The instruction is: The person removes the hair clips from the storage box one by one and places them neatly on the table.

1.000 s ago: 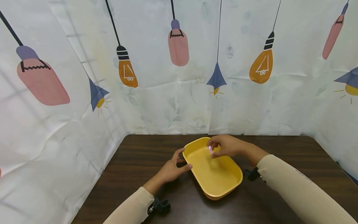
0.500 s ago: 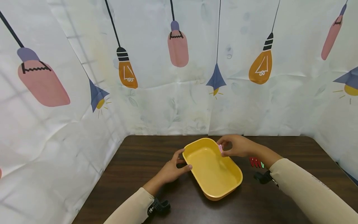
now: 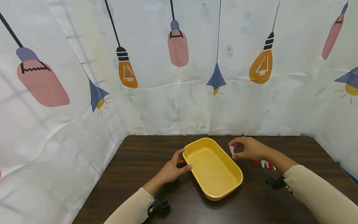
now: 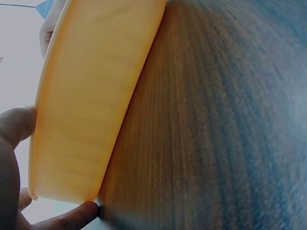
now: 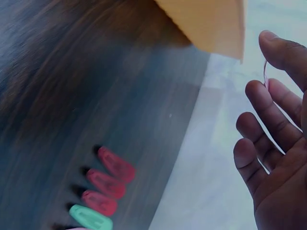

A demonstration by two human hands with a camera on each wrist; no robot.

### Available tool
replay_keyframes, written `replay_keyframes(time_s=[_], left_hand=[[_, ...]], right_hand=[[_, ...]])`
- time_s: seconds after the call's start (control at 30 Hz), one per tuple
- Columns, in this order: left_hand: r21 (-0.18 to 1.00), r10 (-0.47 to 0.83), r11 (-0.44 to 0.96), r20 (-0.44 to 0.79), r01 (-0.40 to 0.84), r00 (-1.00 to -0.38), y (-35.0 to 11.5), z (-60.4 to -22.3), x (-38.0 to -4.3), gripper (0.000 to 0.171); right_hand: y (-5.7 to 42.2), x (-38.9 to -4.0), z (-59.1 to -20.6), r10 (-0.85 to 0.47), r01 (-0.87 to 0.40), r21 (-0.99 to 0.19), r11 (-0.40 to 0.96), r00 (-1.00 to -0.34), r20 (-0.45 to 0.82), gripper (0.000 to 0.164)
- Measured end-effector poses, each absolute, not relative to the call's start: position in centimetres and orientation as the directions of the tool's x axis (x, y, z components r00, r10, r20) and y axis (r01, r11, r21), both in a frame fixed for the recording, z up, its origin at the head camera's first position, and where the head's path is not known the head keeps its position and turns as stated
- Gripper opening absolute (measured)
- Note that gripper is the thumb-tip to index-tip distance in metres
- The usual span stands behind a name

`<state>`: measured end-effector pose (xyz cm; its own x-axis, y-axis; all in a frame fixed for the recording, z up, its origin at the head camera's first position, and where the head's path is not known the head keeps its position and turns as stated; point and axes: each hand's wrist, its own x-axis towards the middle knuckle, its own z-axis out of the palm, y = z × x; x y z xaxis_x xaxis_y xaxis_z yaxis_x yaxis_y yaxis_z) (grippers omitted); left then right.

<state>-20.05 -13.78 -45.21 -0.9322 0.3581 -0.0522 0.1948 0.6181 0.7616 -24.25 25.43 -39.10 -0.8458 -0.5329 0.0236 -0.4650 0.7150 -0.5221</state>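
Observation:
My right hand (image 3: 248,149) pinches a pink snap hair clip (image 3: 231,150) between thumb and fingertips, in the air just right of the yellow plastic basin (image 3: 212,169). Edge-on in the right wrist view, the hair clip shows as a thin strip between thumb and forefinger. My left hand (image 3: 172,168) rests against the basin's left side, thumb at the rim and fingers spread toward the far left corner. From the left wrist view, one fingertip (image 4: 88,208) touches low on the basin's outer wall. The basin holds nothing visible.
A row of snap hair clips lies on the dark wooden table (image 3: 145,155) right of the basin: several red clips (image 5: 105,183), a green clip (image 5: 91,217) and pink ones, partly behind my right forearm. A white printed cloth (image 3: 179,102) hangs behind the table.
My right hand has moved right, from over the basin to beyond its right rim, carrying the pink hair clip. More of the clip row is uncovered. My left hand and the basin stay put.

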Motion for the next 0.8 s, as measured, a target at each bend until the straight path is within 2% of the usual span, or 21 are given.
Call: replay_keyframes(time_s=[0.4, 0.8], left_hand=[[0.770, 0.362, 0.609, -0.056, 0.190, -0.930, -13.8, -45.0, -20.0, 0.090], [0.776, 0.366, 0.601, -0.052, 0.193, -0.929, -13.8, -45.0, -19.9, 0.090]], right_hand=[[28.2, -23.3, -40.6, -0.491, -0.449, -0.486, 0.750, -0.870, 0.045, 0.054], [29.8, -22.8, -42.3, -0.450, -0.402, -0.517, 0.756, -0.892, 0.035, 0.055]])
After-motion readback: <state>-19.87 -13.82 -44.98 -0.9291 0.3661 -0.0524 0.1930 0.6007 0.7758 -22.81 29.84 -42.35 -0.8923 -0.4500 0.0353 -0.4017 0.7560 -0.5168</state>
